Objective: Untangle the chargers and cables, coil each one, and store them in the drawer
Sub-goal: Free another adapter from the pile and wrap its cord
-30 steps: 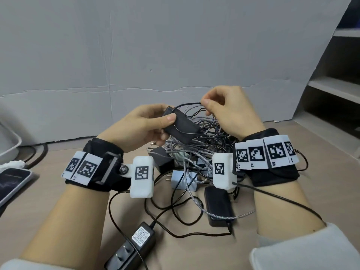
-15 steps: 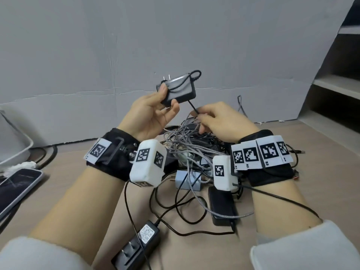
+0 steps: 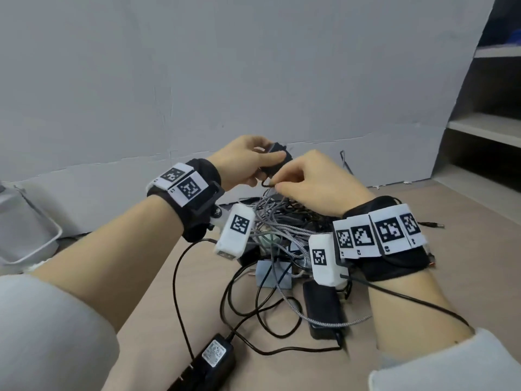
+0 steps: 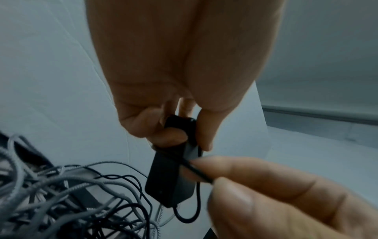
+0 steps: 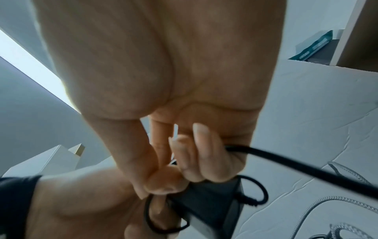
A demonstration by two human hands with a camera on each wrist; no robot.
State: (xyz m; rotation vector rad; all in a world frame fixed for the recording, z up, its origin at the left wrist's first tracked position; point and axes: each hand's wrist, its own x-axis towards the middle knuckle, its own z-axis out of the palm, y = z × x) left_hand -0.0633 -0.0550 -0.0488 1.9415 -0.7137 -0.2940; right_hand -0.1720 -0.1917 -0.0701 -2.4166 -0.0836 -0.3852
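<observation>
My left hand [image 3: 248, 162] grips a small black charger block [image 3: 277, 162] above the tangle, fingers and thumb curled round it [image 4: 174, 163]. My right hand [image 3: 304, 179] pinches that charger's thin black cable [image 3: 267, 184] just below the block; the pinch shows in the left wrist view [image 4: 206, 177], and the cable [image 5: 286, 160] crosses the right wrist view beside the block [image 5: 212, 198]. Under both hands lies a tangled pile of grey braided and black cables [image 3: 284, 221] on the tan table [image 3: 465, 272].
Nearer me lie a grey-blue plug adapter [image 3: 273, 273], a black power brick [image 3: 322, 311] and a labelled black adapter [image 3: 211, 359] at the front edge. A white bin [image 3: 25, 232] stands at the left, open shelves [image 3: 487, 128] at the right, a grey wall behind.
The left hand raised the black charger high, then lowered it back toward the pile. The right hand followed and now pinches the cable right under the block.
</observation>
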